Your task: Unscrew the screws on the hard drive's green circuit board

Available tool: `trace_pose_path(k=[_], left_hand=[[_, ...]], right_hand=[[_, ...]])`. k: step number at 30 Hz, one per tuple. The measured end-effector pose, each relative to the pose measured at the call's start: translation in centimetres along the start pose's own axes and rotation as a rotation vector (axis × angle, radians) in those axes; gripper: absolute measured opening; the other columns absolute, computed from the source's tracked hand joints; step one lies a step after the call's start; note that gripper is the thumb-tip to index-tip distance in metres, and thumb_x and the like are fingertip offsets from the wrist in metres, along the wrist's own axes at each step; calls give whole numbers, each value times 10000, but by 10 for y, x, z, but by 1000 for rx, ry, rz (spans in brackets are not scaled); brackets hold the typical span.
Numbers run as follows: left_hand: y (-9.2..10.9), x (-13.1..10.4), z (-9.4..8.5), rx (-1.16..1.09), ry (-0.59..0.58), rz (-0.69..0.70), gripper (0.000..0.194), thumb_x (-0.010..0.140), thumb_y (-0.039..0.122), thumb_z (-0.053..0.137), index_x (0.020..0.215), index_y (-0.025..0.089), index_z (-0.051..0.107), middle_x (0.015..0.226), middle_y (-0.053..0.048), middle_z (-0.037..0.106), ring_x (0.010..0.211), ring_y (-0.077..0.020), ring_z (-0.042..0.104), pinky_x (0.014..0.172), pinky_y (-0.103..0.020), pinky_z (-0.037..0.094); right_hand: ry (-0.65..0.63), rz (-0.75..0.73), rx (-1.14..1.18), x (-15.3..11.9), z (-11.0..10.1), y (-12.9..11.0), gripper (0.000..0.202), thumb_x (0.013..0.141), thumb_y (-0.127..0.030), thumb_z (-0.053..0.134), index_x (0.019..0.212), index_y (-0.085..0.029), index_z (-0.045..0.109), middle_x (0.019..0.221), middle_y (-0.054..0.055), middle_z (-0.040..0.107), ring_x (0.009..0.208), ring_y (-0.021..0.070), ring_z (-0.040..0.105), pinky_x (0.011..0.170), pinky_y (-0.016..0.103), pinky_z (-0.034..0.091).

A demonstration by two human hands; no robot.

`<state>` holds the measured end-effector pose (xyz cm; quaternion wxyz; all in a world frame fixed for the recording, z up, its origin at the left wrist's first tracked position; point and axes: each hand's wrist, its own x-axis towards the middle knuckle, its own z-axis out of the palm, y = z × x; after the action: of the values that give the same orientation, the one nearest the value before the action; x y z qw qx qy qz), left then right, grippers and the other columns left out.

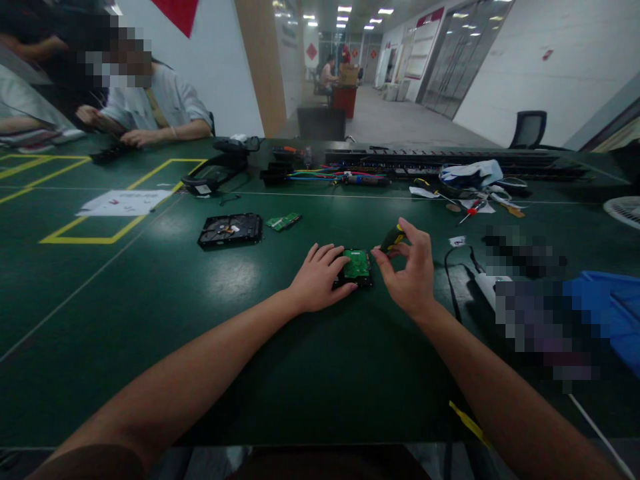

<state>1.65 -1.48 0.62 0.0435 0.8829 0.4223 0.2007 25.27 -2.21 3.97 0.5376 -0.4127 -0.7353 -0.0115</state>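
So the hard drive (361,283) I'm looking at through the head cam sits on the green table (240,373), pretty much straight in front of me between my hands, with its green circuit board (357,265) facing up. My left hand (323,277) is spread wide over its left end, thumb along the near edge, index finger reaching the board. My right hand (411,267) has a screwdriver (393,237) with a dark and yellow handle, fingers curled around it just beside the drive's right end (can't make out the tip from here, so no idea if it's touching a screw). My read is this is the screw-work step on that board: left hand steadies, right hand lines up. I'd say the next move calls for seating the tip squarely in a screw head while the left presses down so nothing skates. Off to the left there's another drive (230,230) with a loose green board (284,221) beside it, then cables (315,175) farther back and a blue tray (605,313) over on the right.
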Motion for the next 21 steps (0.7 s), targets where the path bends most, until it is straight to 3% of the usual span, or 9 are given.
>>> trace_pose_path(k=[3,8,17,21], left_hand=[[1,0,-1,-5,-2,-5,610,985,601,622,1465,228,561,1615,-141,502,1541,-386,398,1305,-672,231],[1,-1,-1,-14,3,-5,600,986,598,622,1460,233,567,1623,-135,494,1544,-385,397,1308,-667,232],[3,-1,-3,-8,2,-7,587,985,584,623,1443,219,577,1610,-147,510,1538,-386,405,1308,-667,232],[3,-1,-3,-10,6,-6,588,983,586,624,1441,219,577,1607,-145,513,1537,-384,407,1305,-671,235]], right_hand=[[16,-7,6,-1,0,4,771,931,-251,769,1584,-384,382,1327,101,526,911,211,656,709,425,694],[28,11,25,-3,2,8,778,913,-278,793,1570,-377,388,1341,100,514,904,218,661,711,447,683],[-77,44,109,-2,3,-1,780,1010,-219,603,1676,-376,228,1469,142,458,1004,240,717,969,543,668],[-105,59,159,-4,3,-3,803,1008,-187,556,1684,-377,167,1486,154,454,1017,248,723,988,564,663]])
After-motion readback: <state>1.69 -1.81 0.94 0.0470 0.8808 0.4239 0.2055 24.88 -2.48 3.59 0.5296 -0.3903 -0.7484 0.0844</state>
